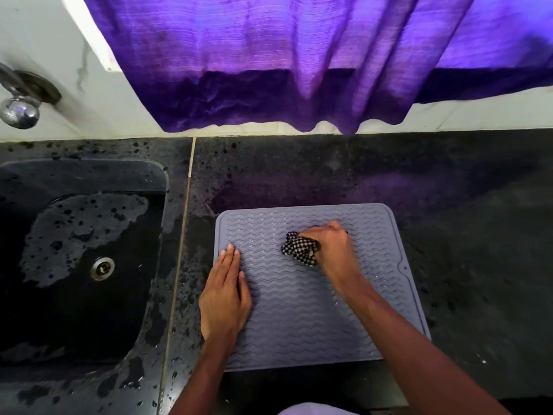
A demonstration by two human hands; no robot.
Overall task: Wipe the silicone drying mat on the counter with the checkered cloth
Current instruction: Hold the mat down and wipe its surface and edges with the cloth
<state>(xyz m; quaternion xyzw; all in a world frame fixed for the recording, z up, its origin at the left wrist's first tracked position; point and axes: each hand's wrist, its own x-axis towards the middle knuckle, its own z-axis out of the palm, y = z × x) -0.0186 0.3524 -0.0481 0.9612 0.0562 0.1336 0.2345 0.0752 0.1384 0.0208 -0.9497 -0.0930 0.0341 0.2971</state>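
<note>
A person's right hand (pixel 332 250) grips a bunched black-and-white checkered cloth (pixel 300 248), fingers curled round it, and presses it onto the upper middle of a grey, wavy-ribbed rectangular silicone drying mat (pixel 299 310) that lies flat on a dark speckled stone counter (pixel 449 205). The left hand (pixel 224 298) rests palm-down on the mat's left edge, fingers straight and together, holding nothing. A wet dark sink (pixel 89 181) sits to the left of the mat, and a purple curtain (pixel 269 55) hangs behind the counter.
</note>
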